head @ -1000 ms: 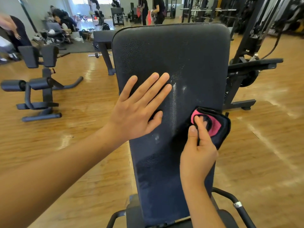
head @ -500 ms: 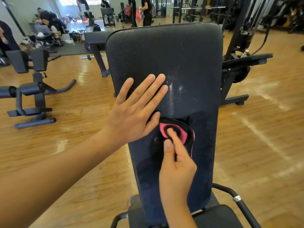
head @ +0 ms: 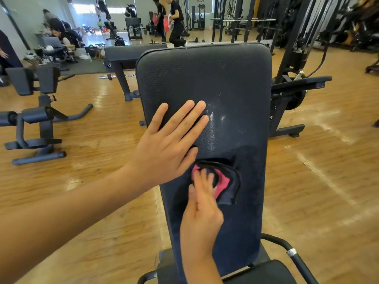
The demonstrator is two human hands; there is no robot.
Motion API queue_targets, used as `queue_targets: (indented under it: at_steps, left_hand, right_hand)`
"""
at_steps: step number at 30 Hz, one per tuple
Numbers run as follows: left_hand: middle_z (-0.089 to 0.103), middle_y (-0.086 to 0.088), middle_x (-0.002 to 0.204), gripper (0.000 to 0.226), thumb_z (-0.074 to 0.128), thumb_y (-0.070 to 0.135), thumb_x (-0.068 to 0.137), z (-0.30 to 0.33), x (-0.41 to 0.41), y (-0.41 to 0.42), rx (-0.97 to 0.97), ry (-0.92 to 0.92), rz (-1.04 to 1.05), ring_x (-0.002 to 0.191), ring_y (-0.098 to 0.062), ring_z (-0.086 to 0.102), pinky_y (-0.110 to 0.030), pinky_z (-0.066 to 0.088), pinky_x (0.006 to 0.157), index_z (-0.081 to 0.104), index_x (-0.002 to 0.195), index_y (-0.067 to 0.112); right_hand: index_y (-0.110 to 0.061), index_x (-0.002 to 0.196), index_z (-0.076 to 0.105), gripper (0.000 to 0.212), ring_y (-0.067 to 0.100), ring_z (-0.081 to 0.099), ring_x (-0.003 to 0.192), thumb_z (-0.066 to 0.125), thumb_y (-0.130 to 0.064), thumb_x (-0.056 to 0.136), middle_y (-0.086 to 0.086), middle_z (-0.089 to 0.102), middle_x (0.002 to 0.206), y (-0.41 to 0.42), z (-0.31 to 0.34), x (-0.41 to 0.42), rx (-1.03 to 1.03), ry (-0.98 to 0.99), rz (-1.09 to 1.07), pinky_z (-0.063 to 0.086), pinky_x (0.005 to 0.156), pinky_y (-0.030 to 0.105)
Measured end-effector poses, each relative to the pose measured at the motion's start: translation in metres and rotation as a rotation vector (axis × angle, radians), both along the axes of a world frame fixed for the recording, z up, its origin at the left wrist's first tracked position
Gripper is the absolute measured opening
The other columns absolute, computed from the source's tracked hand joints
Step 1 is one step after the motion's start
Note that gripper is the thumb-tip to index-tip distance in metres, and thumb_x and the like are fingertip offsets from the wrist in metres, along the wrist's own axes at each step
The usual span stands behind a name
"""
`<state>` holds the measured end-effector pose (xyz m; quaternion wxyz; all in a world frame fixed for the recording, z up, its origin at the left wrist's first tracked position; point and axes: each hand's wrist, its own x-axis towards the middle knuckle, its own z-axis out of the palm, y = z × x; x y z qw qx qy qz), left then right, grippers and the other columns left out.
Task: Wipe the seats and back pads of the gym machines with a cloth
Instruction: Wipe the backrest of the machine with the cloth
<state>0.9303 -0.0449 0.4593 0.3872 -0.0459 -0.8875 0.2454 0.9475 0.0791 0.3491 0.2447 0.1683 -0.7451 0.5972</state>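
- Compared with a second ago, the cloth (head: 223, 185) is sitting nearer the left edge of the back pad (head: 205, 78): it was out at the pad's right edge, came in to the middle half a second ago, and is now lying just below the left hand's thumb.
- The right hand (head: 202, 210) is pressing the cloth flat against the pad with its fingers laid over the pink face; the fingertips are smeared with motion, so I cannot tell whether the grip is pinching the fabric or only pushing it with straight fingers.
- The left hand (head: 164, 144) is resting where it was, fingers straight and spread flat on the pad's left half — its grip is wide and holding nothing, seemingly steadying the pad.
- A darker, duller band is showing across the pad's lower half at the cloth's level, while pale speckles are still glinting just right of the left hand's fingertips.
- Judging by this, the sideways pass is reaching the pad's left side, and the speckled patch and upper pad are probably still waiting for the cloth.
- The seat (head: 266, 272) at the bottom edge is looking untouched — likely a later step.
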Motion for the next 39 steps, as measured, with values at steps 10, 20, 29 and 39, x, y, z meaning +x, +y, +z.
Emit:
queue_targets:
  at_steps: [10, 20, 29, 39]
  left_hand:
    - [0.014, -0.012, 0.171, 0.061, 0.027, 0.045, 0.109, 0.085, -0.049, -0.016, -0.245, -0.118, -0.036, 0.159, -0.028, 0.01, -0.062, 0.006, 0.125, 0.023, 0.163, 0.017]
    - [0.013, -0.01, 0.171, 0.061, 0.021, 0.045, 0.11, 0.079, -0.051, -0.013, -0.232, -0.114, -0.048, 0.159, -0.027, 0.011, -0.057, 0.009, 0.126, 0.019, 0.164, 0.017]
    - [0.02, -0.011, 0.17, 0.058, 0.028, 0.043, 0.11, 0.077, -0.053, -0.011, -0.234, -0.058, -0.071, 0.157, -0.028, 0.018, -0.055, 0.016, 0.126, 0.028, 0.161, 0.015]
    - [0.018, -0.009, 0.171, 0.058, 0.025, 0.044, 0.111, 0.077, -0.053, -0.013, -0.223, -0.059, -0.066, 0.158, -0.026, 0.015, -0.055, 0.012, 0.127, 0.025, 0.163, 0.018]
  right_hand:
    - [-0.037, 0.12, 0.066, 0.033, -0.011, 0.06, 0.106, 0.061, -0.016, 0.096, -0.039, 0.065, 0.105, 0.027, 0.045, 0.0, -0.386, -0.268, 0.006, 0.044, 0.086, 0.006]
    - [-0.022, 0.129, 0.064, 0.034, 0.007, 0.057, 0.124, 0.052, -0.024, 0.098, -0.006, 0.067, 0.126, 0.032, 0.075, -0.086, -0.331, -0.144, -0.13, 0.044, 0.106, 0.04]
    - [-0.019, 0.133, 0.058, 0.037, 0.006, 0.042, 0.137, 0.057, -0.016, 0.096, -0.005, 0.058, 0.137, 0.002, 0.012, -0.02, -0.091, 0.034, 0.07, 0.048, 0.102, 0.051]
    - [-0.028, 0.125, 0.067, 0.029, -0.006, 0.059, 0.112, 0.055, -0.02, 0.099, -0.022, 0.069, 0.115, 0.053, 0.067, -0.041, -0.483, -0.222, -0.128, 0.047, 0.094, 0.018]
